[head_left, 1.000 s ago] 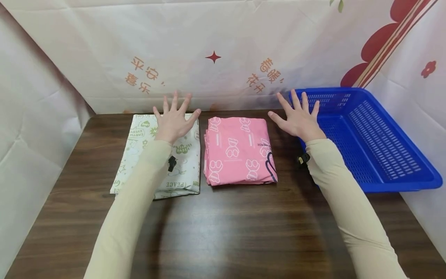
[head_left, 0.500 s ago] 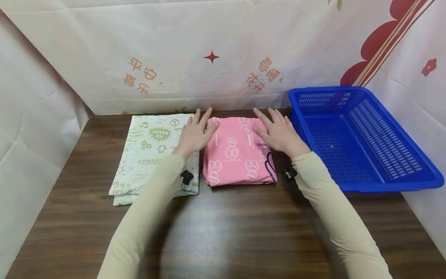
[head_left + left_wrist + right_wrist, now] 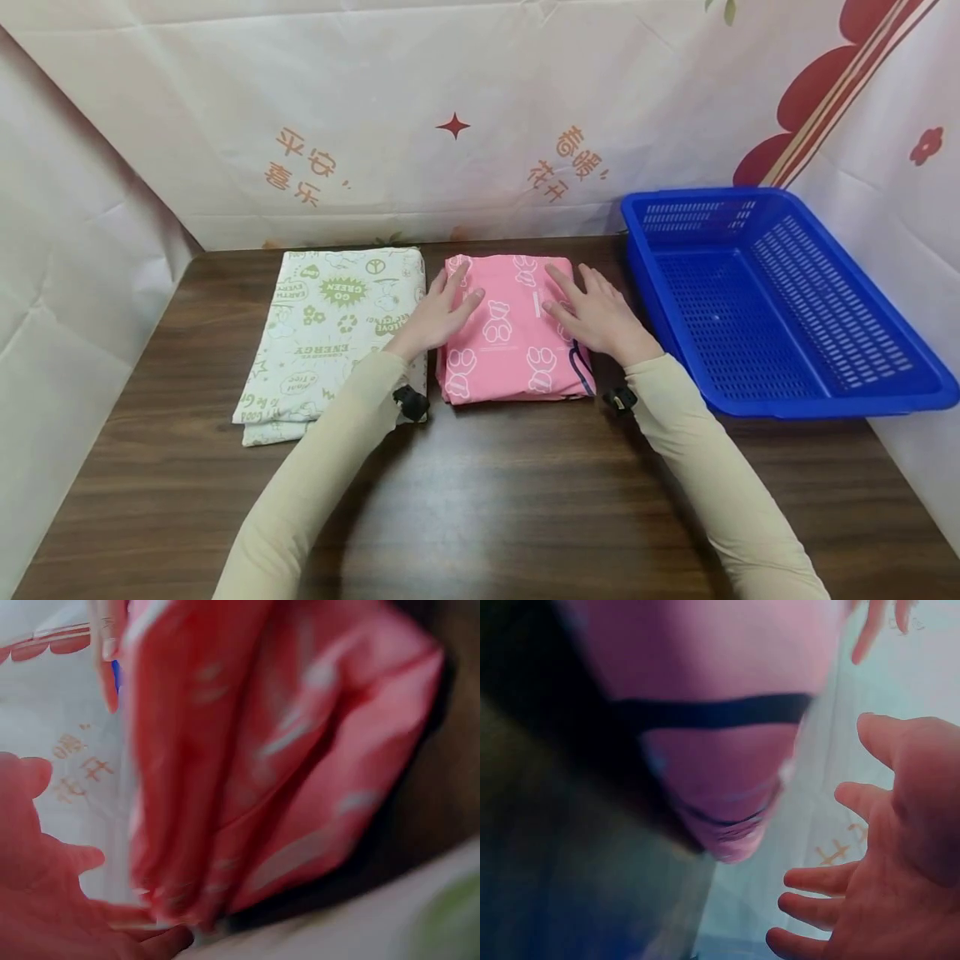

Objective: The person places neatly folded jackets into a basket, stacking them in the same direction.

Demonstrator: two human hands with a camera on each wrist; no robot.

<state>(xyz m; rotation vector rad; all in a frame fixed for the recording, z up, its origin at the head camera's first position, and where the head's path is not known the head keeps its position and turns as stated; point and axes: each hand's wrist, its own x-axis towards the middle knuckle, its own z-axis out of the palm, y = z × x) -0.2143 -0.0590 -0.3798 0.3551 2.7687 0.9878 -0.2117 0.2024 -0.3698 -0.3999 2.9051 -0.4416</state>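
Observation:
A pink folded cloth (image 3: 498, 367) with white bear outlines and a dark line near one corner lies on the table between both hands. Over its left edge is my left hand (image 3: 431, 323), thumb and fingers spread and pointing away. From the right, my right hand (image 3: 603, 317) reaches over the opposite edge with its fingers extended. The left wrist view shows the layered folds of the pink cloth (image 3: 202, 750), with fingertips near its lower end. Seen from the right wrist, the palm and loosely spread fingers (image 3: 821, 881) stand beside the cloth's side.
Left of the pink cloth lies a white folded cloth (image 3: 318, 312) with green print, partly under the left forearm. A blue plastic basket (image 3: 675, 342) with slotted walls stands at the right. A printed white curtain (image 3: 375, 100) hangs behind the brown wooden table (image 3: 465, 508).
Both hands have moved inward and nearer: the left from over the white cloth, the right from beside the basket, to the pink cloth's two sides. The cloths and basket stay put.

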